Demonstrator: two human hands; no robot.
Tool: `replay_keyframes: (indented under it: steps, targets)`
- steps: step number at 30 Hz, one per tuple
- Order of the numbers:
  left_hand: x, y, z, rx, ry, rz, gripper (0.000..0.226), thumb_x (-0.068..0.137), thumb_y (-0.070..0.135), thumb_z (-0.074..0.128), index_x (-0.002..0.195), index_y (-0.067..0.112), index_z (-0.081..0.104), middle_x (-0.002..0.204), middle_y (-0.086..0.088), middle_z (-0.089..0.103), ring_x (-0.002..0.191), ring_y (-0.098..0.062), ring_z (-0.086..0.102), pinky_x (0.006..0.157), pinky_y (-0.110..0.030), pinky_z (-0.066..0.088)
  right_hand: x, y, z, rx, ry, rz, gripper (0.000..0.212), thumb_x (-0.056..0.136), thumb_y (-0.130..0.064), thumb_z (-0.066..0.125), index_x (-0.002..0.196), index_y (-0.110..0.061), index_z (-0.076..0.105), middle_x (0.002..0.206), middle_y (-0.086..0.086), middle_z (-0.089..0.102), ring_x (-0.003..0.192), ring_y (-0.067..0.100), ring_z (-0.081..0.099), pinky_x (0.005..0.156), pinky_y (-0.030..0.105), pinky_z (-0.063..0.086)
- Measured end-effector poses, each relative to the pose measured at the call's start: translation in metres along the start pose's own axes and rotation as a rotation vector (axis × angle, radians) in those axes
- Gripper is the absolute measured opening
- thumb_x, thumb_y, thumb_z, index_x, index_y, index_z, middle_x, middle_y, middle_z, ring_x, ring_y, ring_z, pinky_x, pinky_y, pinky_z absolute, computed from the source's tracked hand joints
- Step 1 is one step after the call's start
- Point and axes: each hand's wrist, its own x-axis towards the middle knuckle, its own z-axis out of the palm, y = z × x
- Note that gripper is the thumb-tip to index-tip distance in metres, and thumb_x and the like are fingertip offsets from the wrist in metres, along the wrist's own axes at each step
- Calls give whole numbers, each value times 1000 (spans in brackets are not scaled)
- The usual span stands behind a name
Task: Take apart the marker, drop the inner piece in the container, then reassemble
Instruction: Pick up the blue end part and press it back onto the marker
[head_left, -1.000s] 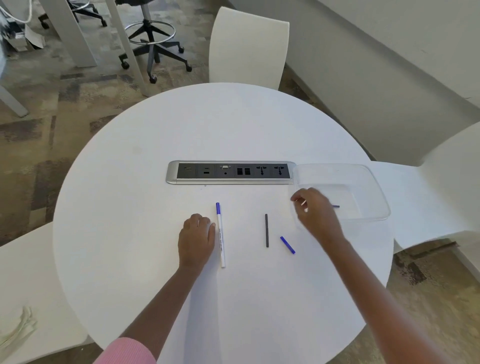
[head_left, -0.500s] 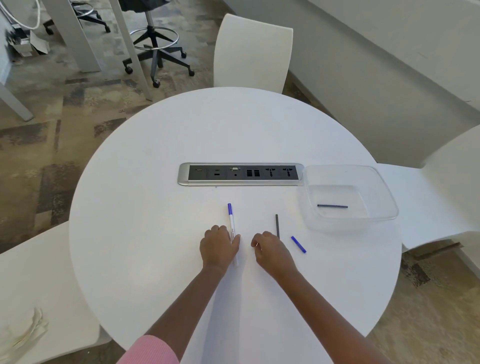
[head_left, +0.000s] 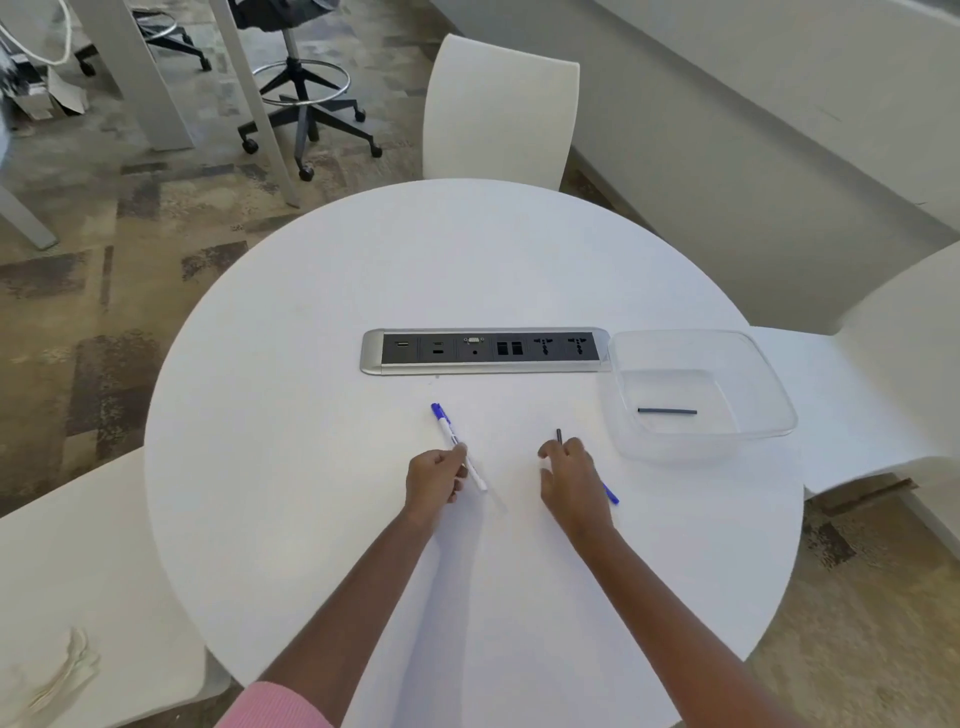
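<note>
Marker apart on the worktop (head_left: 467, 270)
Left grip (head_left: 434, 480) pinches the marker barrel (head_left: 448, 430), frame centre; right grip (head_left: 569, 480) covers a dark rod (head_left: 559, 434), hold unclear; inner piece (head_left: 667, 411) lies in the container (head_left: 748, 395), right.

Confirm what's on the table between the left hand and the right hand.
Nothing. In the head view, the table between the left hand, which grips the marker body, and the right hand is bare white surface.
</note>
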Motion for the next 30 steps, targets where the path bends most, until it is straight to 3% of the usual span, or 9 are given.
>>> replay_keyframes:
  steps: [4, 7, 13, 16, 20, 23, 26, 30]
  targets:
    - [-3, 11, -9, -463, -96, -196, 26, 93, 16, 55, 69, 8, 57, 44, 1, 58, 30, -3, 45, 32, -12, 36, 6, 1, -1, -29, 19, 56, 31, 88, 2, 40, 117, -5, 45, 113, 20, 48, 101, 34, 50, 72, 34, 43]
    - [-4, 16, -16, -670, -165, -270, 23, 93, 17, 55, 72, 8, 57, 43, 1, 62, 31, -4, 50, 33, -11, 40, 8, 0, 0, -28, 59, 94, 33, 85, 7, 40, 116, -4, 44, 112, 21, 47, 92, 34, 53, 65, 31, 39]
    - [-7, 27, -20, -795, -233, -309, 22, 92, 18, 56, 72, 8, 57, 46, -2, 64, 32, -5, 52, 33, -11, 41, 11, -2, -5, 200, 111, 236, 42, 77, 15, 34, 114, -2, 44, 110, 25, 44, 73, 39, 54, 61, 33, 37]
    - [-9, 33, -20, -821, -241, -324, 16, 92, 17, 56, 81, 5, 59, 47, -2, 64, 32, -5, 52, 33, -11, 40, 16, -1, -11, 319, 61, 313, 42, 77, 12, 37, 116, -4, 40, 109, 24, 48, 74, 34, 51, 63, 32, 39]
    - [-13, 37, -17, -866, -252, -337, 16, 92, 15, 56, 81, 3, 59, 48, -5, 65, 33, -6, 53, 34, -12, 42, 19, -9, -28, 736, 42, 398, 49, 79, 2, 53, 123, -7, 35, 82, 10, 65, 76, 25, 57, 58, 23, 43]
    - [-16, 39, -14, -906, -266, -349, 19, 92, 13, 56, 76, 3, 58, 51, -8, 66, 34, -8, 55, 37, -12, 45, 17, -25, -44, 1015, 88, 320, 47, 81, -1, 58, 124, -6, 41, 77, 6, 64, 72, 21, 60, 71, 27, 51]
    - [-19, 40, -12, -931, -273, -359, 19, 91, 12, 57, 75, 2, 58, 52, -9, 67, 36, -9, 57, 38, -13, 48, 10, -40, -60, 1233, 128, 178, 25, 83, 1, 57, 108, -1, 58, 75, 3, 64, 69, 13, 63, 61, 15, 53]
    - [-24, 42, -8, -953, -287, -365, 18, 91, 11, 56, 77, 1, 58, 54, -10, 68, 37, -10, 59, 39, -13, 48, 1, -54, -74, 1386, 166, 65, 11, 85, 0, 56, 90, -7, 63, 74, 6, 64, 63, 4, 66, 62, 12, 54]
